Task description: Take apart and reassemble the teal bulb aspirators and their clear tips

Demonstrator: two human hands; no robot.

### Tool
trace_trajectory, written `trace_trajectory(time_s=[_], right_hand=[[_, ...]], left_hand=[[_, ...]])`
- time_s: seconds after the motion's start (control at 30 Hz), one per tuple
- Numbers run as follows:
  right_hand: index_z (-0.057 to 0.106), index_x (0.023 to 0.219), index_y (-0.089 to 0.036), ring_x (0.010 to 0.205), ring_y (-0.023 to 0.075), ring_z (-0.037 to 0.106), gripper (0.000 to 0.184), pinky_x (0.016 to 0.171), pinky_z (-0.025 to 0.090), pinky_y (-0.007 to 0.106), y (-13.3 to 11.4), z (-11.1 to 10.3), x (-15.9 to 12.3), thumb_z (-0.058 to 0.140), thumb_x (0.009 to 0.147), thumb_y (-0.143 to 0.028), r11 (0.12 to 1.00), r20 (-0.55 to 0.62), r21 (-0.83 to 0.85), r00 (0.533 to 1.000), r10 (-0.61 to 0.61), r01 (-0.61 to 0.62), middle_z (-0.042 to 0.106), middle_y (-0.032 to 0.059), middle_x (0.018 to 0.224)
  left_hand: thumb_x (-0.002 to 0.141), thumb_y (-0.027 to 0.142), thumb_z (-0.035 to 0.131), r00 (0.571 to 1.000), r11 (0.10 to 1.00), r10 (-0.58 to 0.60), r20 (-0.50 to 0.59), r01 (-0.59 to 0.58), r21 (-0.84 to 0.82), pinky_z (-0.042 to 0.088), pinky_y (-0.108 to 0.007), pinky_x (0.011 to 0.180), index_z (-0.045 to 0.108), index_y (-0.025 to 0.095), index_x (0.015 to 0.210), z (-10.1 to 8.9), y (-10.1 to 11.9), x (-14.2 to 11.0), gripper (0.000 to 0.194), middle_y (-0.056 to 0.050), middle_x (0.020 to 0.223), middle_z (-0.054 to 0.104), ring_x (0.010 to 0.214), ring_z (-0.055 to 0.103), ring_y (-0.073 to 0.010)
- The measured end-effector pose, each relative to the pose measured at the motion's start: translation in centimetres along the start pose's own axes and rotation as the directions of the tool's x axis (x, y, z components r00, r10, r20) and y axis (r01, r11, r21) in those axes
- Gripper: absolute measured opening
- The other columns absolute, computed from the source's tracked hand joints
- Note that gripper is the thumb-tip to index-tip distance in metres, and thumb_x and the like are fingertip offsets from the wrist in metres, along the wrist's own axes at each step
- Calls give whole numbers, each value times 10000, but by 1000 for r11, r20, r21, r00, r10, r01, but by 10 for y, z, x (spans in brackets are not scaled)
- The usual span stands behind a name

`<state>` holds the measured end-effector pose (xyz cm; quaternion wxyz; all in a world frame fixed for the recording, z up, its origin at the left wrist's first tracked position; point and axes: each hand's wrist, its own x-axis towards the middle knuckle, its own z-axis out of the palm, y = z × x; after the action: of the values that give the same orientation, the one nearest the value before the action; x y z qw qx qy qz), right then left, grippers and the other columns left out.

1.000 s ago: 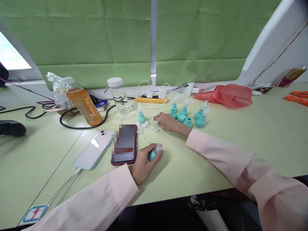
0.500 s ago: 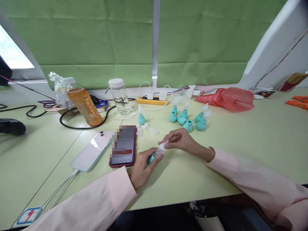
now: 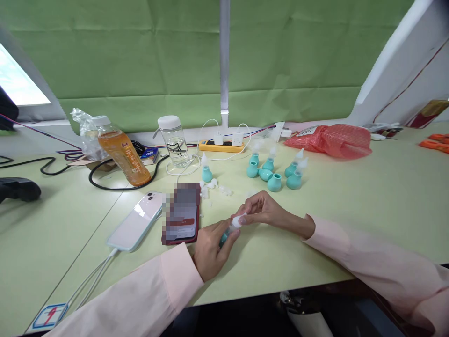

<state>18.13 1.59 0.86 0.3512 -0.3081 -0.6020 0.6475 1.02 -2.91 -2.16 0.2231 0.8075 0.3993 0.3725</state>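
My left hand (image 3: pixel 211 250) is wrapped round a small nasal aspirator (image 3: pixel 237 221) with a teal bulb and a clear and white front end. The fingers of my right hand (image 3: pixel 264 210) pinch its white tip, and the two hands nearly meet. Most of the bulb is hidden by my left fingers. Beyond my hands stand several teal bulbs, among them an open one (image 3: pixel 274 183) and one with a translucent nozzle (image 3: pixel 293 179). Another bulb with a nozzle (image 3: pixel 206 173) stands apart to the left, near loose clear and white pieces (image 3: pixel 211 184).
Left of my hands lie a red-cased phone (image 3: pixel 185 220) and a white phone (image 3: pixel 136 222) with charging cables. Farther back are an orange drink bottle (image 3: pixel 124 157), a clear water bottle (image 3: pixel 175 142), a yellow power strip (image 3: pixel 220 146) and a red bubble-wrap bag (image 3: pixel 331 140).
My left hand has turned slightly and shifted a little right and down, covering more of the aspirator. My right fingers now sit further over its white tip. The view has moved slightly.
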Motion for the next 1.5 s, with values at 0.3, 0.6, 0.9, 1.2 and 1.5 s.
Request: trace_trajectory(time_s=[0.3, 0.6, 0.9, 1.2, 1.5], right_hand=[[638, 597, -152, 918, 221, 579, 139, 782, 454, 348, -14, 7, -5, 716, 535, -250, 993, -3, -102, 998, -61, 60, 663, 64, 837], [563, 593, -153, 689, 168, 614, 186, 667, 483, 308, -60, -37, 41, 656, 599, -313, 761, -428, -582, 687, -587, 287, 634, 31, 673], [581, 606, -146, 573, 140, 571, 203, 620, 450, 285, -21, -75, 78, 571, 653, -343, 488, -298, -873, 800, -521, -7, 606, 31, 597], [564, 882, -169, 729, 187, 562, 251, 677, 440, 345, -22, -62, 72, 558, 693, -335, 257, -214, -965, 705, -676, -47, 619, 64, 874], [538, 976, -163, 829, 176, 494, 225, 600, 410, 262, 11, 3, 62, 410, 823, -267, -112, 414, -910, 866, -280, 399, 526, 91, 926]], left_hand=[[815, 273, 431, 998, 998, 53, -37, -54, -26, 425, -282, 675, 542, 159, 960, -2, 1, 2, 215, -59, 778, 596, 732, 545, -171], [820, 214, 397, 997, 999, 9, -82, -14, -51, 250, -420, 955, 312, 190, 1222, -1, 1, 7, 412, -106, 1240, 360, 1168, 290, -222], [773, 101, 390, 997, 995, 24, 69, -17, -102, 408, -320, 766, 523, 168, 854, -1, 4, 8, 169, -71, 889, 518, 867, 494, -177], [748, 73, 394, 995, 998, 24, 99, -18, -59, 412, -300, 735, 535, 154, 794, 0, 4, 8, 168, -69, 860, 531, 830, 495, -167], [750, 84, 389, 991, 995, 99, 93, -99, -2, 419, -297, 682, 543, 145, 748, 2, 4, 7, 165, -62, 739, 570, 759, 494, -173]])
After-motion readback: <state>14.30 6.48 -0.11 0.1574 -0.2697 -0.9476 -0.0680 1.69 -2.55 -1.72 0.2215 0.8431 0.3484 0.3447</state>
